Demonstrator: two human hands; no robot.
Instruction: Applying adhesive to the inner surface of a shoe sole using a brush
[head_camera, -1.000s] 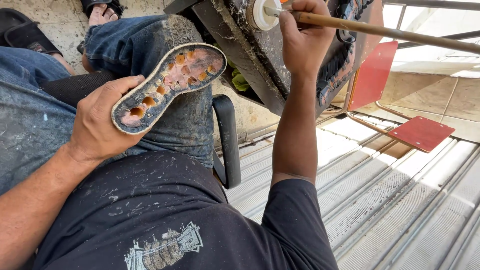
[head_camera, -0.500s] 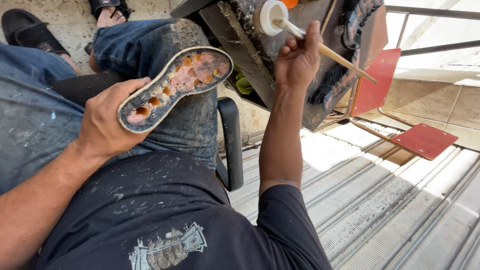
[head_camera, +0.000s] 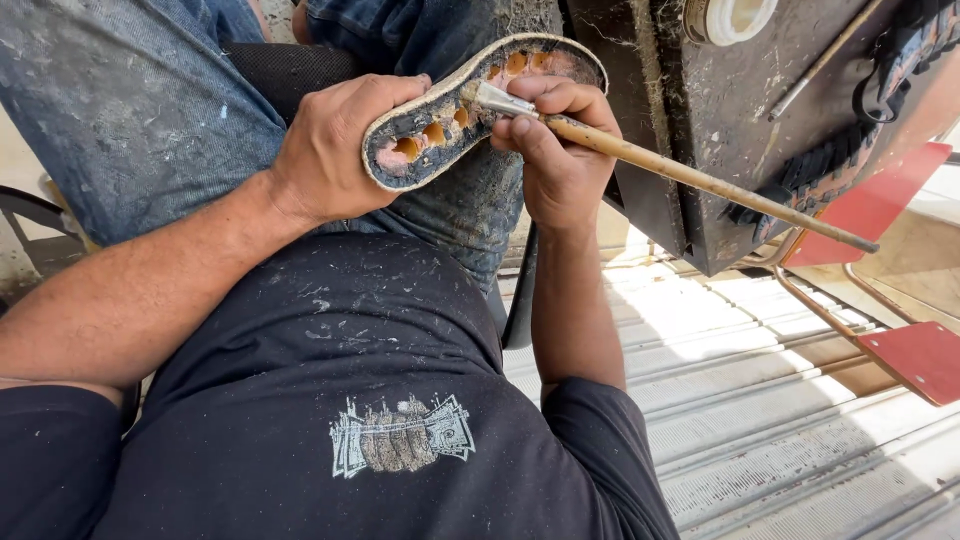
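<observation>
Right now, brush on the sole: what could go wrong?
1. The left hand pinches the shoe sole by one end over the jeans; brush pressure could tip it, and glue may smear onto cloth.
2. The right hand has its grip near the head of the brush; the long handle points toward the dark glue stand and could knock it.

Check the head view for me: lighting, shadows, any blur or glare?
Head view: hard sunlight from the right; the metal floor is nearly blown out to white, and the red plates glare. The shoe sole, left hand, right hand and brush are sharp. The dark shirt sits in shade. Wide-angle bend shows at the edges.
</observation>
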